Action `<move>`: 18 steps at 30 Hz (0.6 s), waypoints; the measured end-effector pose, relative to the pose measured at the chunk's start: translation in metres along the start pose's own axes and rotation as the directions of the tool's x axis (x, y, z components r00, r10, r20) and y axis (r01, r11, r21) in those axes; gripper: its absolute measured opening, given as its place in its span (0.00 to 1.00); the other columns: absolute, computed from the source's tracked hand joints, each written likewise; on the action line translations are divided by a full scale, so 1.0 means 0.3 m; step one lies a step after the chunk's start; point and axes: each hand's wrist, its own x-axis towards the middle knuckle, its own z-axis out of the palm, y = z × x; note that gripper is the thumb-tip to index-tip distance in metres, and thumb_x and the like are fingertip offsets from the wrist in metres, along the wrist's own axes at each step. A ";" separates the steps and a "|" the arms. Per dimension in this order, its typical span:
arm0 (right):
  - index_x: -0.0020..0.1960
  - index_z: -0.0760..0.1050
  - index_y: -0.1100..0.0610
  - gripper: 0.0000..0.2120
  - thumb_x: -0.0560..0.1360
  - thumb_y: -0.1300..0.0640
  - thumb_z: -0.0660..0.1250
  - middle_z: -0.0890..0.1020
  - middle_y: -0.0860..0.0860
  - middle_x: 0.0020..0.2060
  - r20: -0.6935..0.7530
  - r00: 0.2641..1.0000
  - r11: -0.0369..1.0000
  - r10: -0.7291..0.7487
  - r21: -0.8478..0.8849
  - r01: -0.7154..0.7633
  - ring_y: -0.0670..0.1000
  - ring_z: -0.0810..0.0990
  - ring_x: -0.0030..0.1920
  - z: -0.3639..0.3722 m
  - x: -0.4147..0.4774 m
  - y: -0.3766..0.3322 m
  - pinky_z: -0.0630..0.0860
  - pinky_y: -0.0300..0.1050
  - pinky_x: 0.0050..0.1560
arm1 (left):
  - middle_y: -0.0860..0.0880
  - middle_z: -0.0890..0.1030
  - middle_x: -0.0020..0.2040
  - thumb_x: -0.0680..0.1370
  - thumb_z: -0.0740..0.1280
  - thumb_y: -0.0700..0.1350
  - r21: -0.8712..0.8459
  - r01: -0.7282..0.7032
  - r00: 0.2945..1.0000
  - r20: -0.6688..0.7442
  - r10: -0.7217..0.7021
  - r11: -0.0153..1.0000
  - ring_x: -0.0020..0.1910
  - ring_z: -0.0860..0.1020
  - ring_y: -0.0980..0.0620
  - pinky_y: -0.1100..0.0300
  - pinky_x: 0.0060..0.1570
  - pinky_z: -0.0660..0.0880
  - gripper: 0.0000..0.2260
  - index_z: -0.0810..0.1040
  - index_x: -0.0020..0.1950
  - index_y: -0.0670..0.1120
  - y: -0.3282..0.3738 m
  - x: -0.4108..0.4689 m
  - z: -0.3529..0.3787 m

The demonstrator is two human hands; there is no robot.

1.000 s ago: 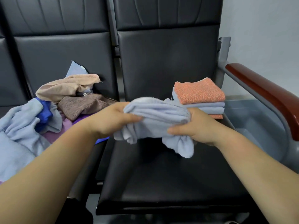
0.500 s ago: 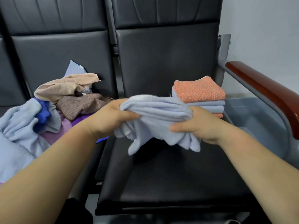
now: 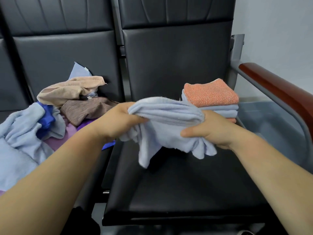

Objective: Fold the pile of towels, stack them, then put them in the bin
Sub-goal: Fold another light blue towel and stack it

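The black padded seat (image 3: 169, 192) carries a folded stack topped by an orange towel (image 3: 210, 97). Above the seat hangs the bunched pale-blue terry towel (image 3: 166, 119), soft, light and limp; it likely wants taking by 2 corners. The left hand (image 3: 116, 122) and right hand (image 3: 215, 131) have their fingers clamped on its ends.

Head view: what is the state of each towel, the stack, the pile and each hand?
Light blue towel: bunched, unfolded, held above the seat.
Left hand: grips the towel's left end.
Right hand: grips its right end.
Folded stack: neat, orange towel on top.
Towel pile: crumpled, unfolded.
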 end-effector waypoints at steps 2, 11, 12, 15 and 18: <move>0.49 0.82 0.52 0.08 0.72 0.55 0.78 0.87 0.49 0.38 0.032 0.997 0.944 0.073 -0.325 -0.058 0.47 0.87 0.41 0.011 0.008 0.003 0.82 0.43 0.42 | 0.32 0.80 0.32 0.76 0.66 0.38 -0.206 -0.044 0.999 0.002 0.045 0.977 0.28 0.80 0.36 0.45 0.33 0.77 0.08 0.80 0.53 0.38 0.008 -0.005 0.003; 0.52 0.84 0.46 0.05 0.79 0.53 0.70 0.88 0.47 0.43 -0.201 0.980 0.983 0.005 -0.180 -0.042 0.45 0.85 0.47 -0.024 0.002 0.001 0.81 0.39 0.48 | 0.51 0.76 0.30 0.69 0.79 0.47 0.397 -0.072 0.992 0.123 0.025 0.915 0.29 0.71 0.54 0.58 0.34 0.69 0.12 0.77 0.36 0.46 -0.032 0.012 0.017; 0.56 0.84 0.47 0.09 0.79 0.56 0.71 0.88 0.48 0.48 -0.145 0.989 0.998 -0.012 -0.061 0.003 0.46 0.86 0.53 -0.022 -0.007 -0.003 0.82 0.45 0.56 | 0.47 0.76 0.29 0.71 0.77 0.47 0.306 -0.035 0.996 0.093 0.006 0.951 0.28 0.71 0.51 0.57 0.31 0.68 0.10 0.77 0.37 0.47 -0.033 0.011 0.015; 0.59 0.84 0.53 0.13 0.75 0.61 0.75 0.88 0.51 0.50 -0.005 1.000 0.998 0.028 -0.058 -0.028 0.49 0.86 0.53 -0.007 -0.015 -0.008 0.82 0.47 0.57 | 0.33 0.80 0.34 0.73 0.72 0.46 -0.070 -0.012 1.000 0.009 0.013 0.997 0.28 0.78 0.44 0.57 0.29 0.66 0.04 0.83 0.47 0.48 -0.025 0.007 -0.005; 0.45 0.78 0.58 0.10 0.69 0.55 0.77 0.81 0.51 0.31 -0.035 0.990 0.893 0.135 -0.429 -0.136 0.47 0.80 0.33 0.004 -0.004 -0.005 0.76 0.45 0.37 | 0.32 0.75 0.35 0.73 0.69 0.41 -0.359 -0.042 0.999 0.008 0.048 0.932 0.33 0.73 0.41 0.51 0.32 0.59 0.11 0.83 0.54 0.42 -0.030 0.017 0.008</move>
